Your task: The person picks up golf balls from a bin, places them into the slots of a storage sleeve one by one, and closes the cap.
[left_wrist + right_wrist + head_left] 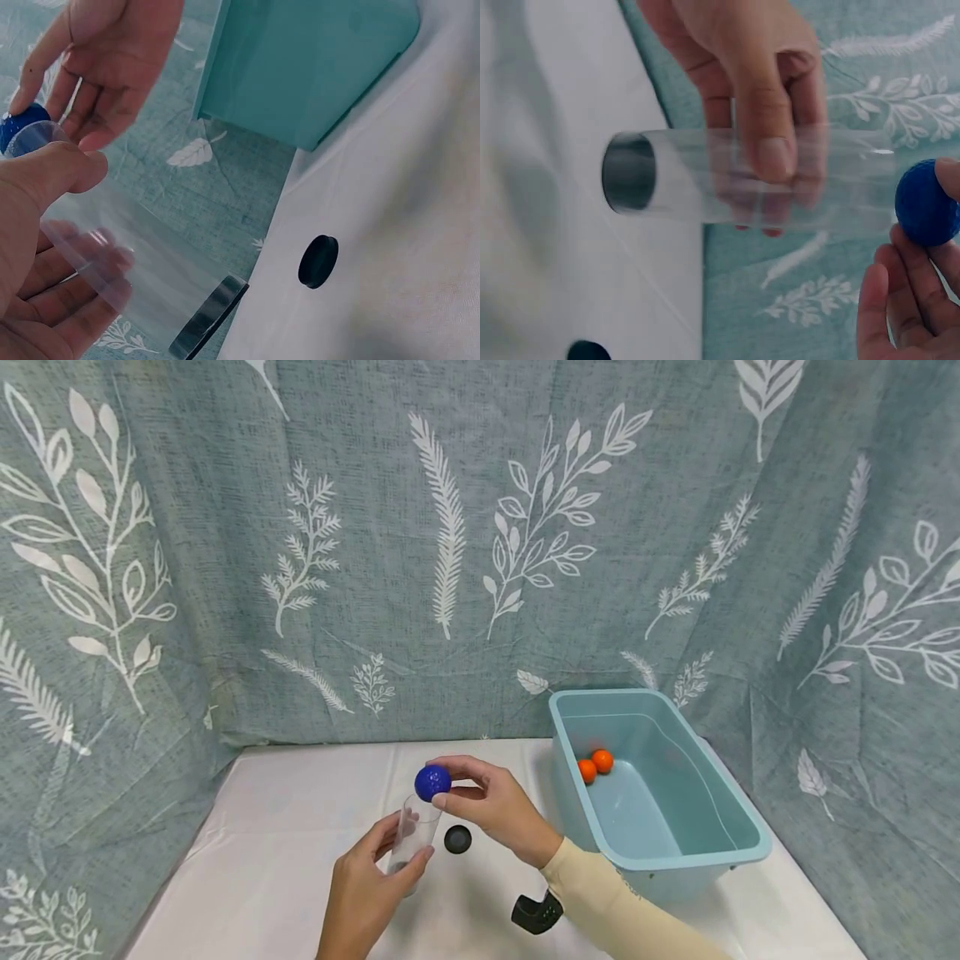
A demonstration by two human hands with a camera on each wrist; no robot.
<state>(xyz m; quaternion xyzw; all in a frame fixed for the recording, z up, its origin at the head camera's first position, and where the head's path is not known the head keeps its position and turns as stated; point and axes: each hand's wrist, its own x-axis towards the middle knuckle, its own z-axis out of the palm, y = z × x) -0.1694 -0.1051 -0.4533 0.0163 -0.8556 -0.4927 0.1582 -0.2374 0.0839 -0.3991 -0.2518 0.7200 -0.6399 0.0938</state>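
A clear plastic tube (682,176) with a black cap on its bottom end is gripped by my left hand (372,877), thumb on one side and fingers on the other. My right hand (498,806) pinches a blue ball (432,783) between thumb and fingers, right at the tube's open top. In the right wrist view the ball sits just beyond the rim, outside the tube. Through the clear wall the tube looks empty. A loose black cap (457,839) lies on the table near the tube.
A light blue plastic bin (675,862) stands on the right of the white table (285,827), with two orange balls (602,761) inside at its left. A black object (536,913) lies partly under the right forearm. A leaf-patterned curtain (480,552) hangs behind.
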